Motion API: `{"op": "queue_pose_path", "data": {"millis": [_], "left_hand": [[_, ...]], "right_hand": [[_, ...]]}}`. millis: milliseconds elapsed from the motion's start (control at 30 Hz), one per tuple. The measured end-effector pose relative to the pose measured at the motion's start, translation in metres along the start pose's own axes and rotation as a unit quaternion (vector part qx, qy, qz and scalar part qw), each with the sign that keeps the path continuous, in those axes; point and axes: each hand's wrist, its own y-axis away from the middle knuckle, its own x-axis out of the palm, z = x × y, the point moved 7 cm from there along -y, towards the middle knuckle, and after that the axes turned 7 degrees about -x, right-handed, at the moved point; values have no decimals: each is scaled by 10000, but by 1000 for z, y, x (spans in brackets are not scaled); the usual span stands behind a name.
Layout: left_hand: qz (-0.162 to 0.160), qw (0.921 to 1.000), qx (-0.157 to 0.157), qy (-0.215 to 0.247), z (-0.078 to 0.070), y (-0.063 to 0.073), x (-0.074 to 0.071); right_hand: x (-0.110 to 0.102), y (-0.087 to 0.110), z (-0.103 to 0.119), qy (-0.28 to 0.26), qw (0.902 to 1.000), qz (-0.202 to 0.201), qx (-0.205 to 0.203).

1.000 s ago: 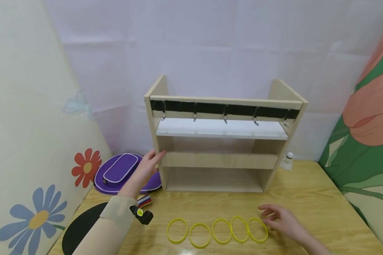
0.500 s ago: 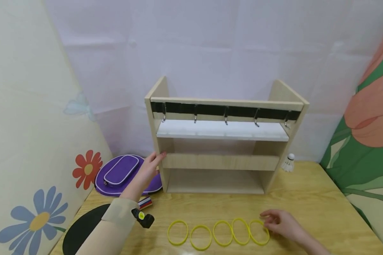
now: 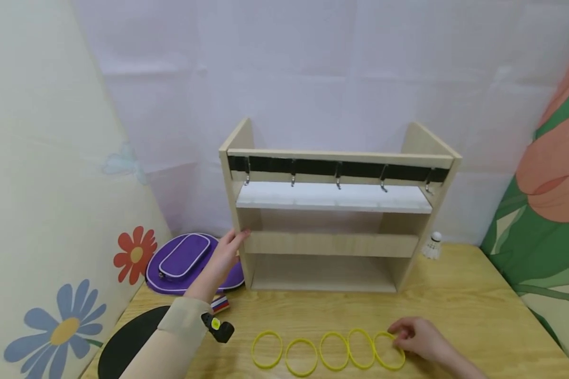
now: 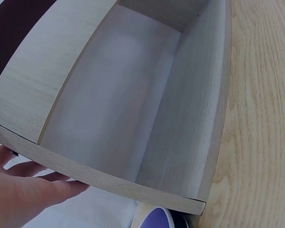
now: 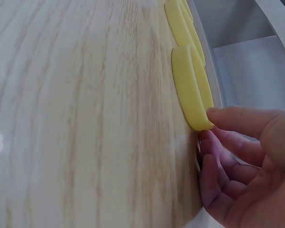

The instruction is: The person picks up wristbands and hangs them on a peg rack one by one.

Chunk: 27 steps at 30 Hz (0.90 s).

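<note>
My left hand [image 3: 220, 258] grips the left side panel of a small wooden shelf [image 3: 332, 245]; in the left wrist view its fingers lie along the panel's outer face. Across the shelf's upper front runs a black strip with several metal hooks [image 3: 339, 176]. Several yellow wristbands [image 3: 253, 350] lie in a row on the table before the shelf. With thumb and forefinger, my right hand [image 3: 422, 337] pinches the near edge of the rightmost wristband [image 5: 189, 88]. The other fingers of that hand are curled beneath.
A purple zipped case [image 3: 185, 255] lies left of the shelf, behind my left arm. Nearby are a striped block [image 3: 220, 303] and a black round object [image 3: 128, 342]. A shuttlecock [image 3: 433, 247] stands right of the shelf. Painted panels flank the table.
My right hand's fingers have closed in on the rightmost wristband and now pinch it. The left hand keeps its place on the shelf. The whole head view has shifted slightly.
</note>
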Motion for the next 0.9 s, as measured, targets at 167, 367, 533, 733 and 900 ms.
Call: {"op": "queue_pose_path", "data": {"millis": [167, 367, 533, 733, 900], "left_hand": [[10, 10000, -68, 10, 4, 1, 0], [-35, 10000, -53, 13, 4, 1, 1], [-241, 9996, 112, 91, 2, -2, 5], [-364, 9992, 151, 89, 1, -1, 4], [-388, 9991, 138, 25, 0, 1, 0]], "right_hand": [[1, 2, 1, 101, 9999, -110, -3], [-2, 2, -3, -184, 9995, 14, 258], [-11, 3, -5, -664, 9969, 135, 395], [-19, -1, -1, -1255, 9896, 183, 683], [-27, -8, 13, -1605, 9850, 84, 635]]}}
